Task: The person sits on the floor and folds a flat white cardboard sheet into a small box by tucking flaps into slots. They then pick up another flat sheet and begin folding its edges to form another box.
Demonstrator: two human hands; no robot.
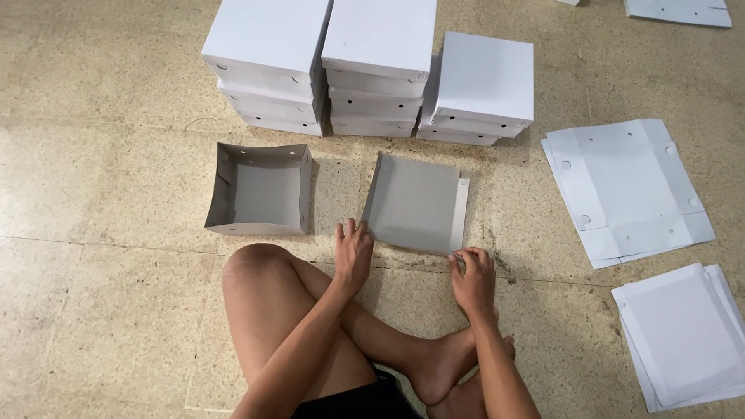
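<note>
Your left hand (354, 250) rests on the floor with its fingertips (351, 226) touching the near left corner of a half-folded grey cardboard box blank (415, 203). Your right hand (472, 273) pinches the blank's near right corner between its fingertips (459, 256). Beyond your left fingers and off to their left sits a folded open box tray (260, 190). Farther ahead of both hands stand stacks of closed white boxes (376, 66). Well to the right of your right fingers lie two piles of flat white blanks (625, 186), one nearer you (683, 334).
</note>
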